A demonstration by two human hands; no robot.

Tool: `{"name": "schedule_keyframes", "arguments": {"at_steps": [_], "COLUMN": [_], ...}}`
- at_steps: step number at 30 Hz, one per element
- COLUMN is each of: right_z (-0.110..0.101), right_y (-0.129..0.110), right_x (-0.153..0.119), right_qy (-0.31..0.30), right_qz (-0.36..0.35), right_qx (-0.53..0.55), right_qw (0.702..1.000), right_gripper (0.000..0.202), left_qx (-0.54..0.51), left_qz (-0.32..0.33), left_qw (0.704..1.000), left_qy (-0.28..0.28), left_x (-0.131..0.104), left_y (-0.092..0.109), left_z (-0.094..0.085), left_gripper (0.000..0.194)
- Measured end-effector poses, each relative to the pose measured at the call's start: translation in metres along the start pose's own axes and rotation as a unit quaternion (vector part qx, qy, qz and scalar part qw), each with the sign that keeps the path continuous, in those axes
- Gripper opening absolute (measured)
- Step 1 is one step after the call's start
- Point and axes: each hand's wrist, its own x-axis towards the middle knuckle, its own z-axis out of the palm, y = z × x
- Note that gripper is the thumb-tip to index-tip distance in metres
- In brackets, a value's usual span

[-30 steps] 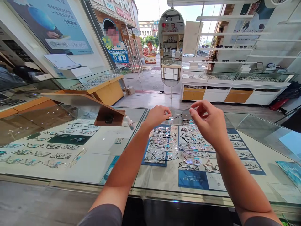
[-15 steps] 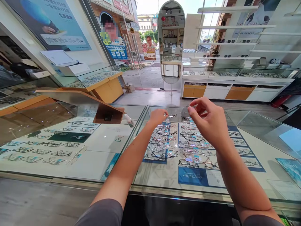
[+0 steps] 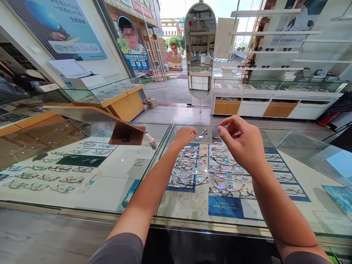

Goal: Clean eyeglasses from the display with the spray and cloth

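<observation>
My left hand (image 3: 184, 138) is closed in a pinch on a thin dark-framed pair of eyeglasses (image 3: 202, 134) over the far end of the glass showcase (image 3: 192, 211). To its right, my right hand (image 3: 243, 145) hovers with fingers loosely curled and the thumb apart from them; I see nothing in it. Its inner fingers are partly hidden. Below both hands, rows of eyeglasses (image 3: 189, 165) lie on blue and white display cards, and more eyeglasses (image 3: 224, 159) fill the middle rows, some of them behind my right hand.
A small white bottle (image 3: 151, 141) stands left of my left hand, beside a brown tilted panel (image 3: 128, 134). The left showcase section holds more eyeglasses (image 3: 73, 179). An oval mirror (image 3: 200, 51) stands beyond the counter, and shelves with sunglasses (image 3: 264, 49) are at the back right.
The eyeglasses in my left hand have turned, so more of the frame shows. My right hand has shifted very slightly left and down.
</observation>
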Motion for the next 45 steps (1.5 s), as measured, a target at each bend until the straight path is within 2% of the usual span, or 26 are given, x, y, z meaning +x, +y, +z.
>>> {"name": "schedule_keyframes", "arguments": {"at_steps": [7,15,18,24,29,33,39,42,45], "right_z": [0.000,0.001,0.001,0.001,0.000,0.000,0.000,0.000,0.000], "right_y": [-0.001,-0.001,-0.001,-0.003,-0.003,-0.003,-0.001,0.000,0.002], "right_x": [0.000,-0.001,-0.001,-0.001,-0.001,-0.001,-0.001,0.000,0.001], "right_qy": [-0.001,-0.009,-0.013,-0.019,-0.019,-0.026,-0.025,-0.027,-0.027], "right_qz": [-0.002,0.004,0.008,0.013,0.014,0.016,0.018,0.022,0.025], "right_qx": [0.001,0.005,0.007,0.002,0.000,0.002,0.003,0.004,0.001], "right_qw": [1.000,1.000,1.000,1.000,1.000,1.000,1.000,0.999,0.999], "right_gripper": [0.015,0.016,0.016,0.016,0.016,0.017,0.017,0.018,0.018], "left_qx": [-0.005,-0.004,-0.004,0.006,0.007,0.005,-0.001,-0.031,-0.157], "left_qz": [-0.002,-0.015,-0.011,0.015,0.023,0.009,-0.021,-0.027,-0.003], "left_qw": [0.997,0.994,0.994,0.999,0.997,0.998,0.999,0.999,0.986], "left_qy": [-0.071,-0.106,-0.104,-0.052,-0.071,-0.061,-0.026,0.008,0.062], "left_x": [0.003,0.004,0.004,0.004,0.003,0.002,0.004,0.000,-0.014], "left_y": [-0.008,-0.013,-0.014,-0.016,-0.017,-0.014,-0.006,0.009,0.033], "left_z": [0.008,0.015,0.018,0.023,0.029,0.027,0.008,-0.015,-0.046], "left_gripper": [0.018,0.018,0.019,0.035,0.038,0.039,0.034,0.032,0.028]}}
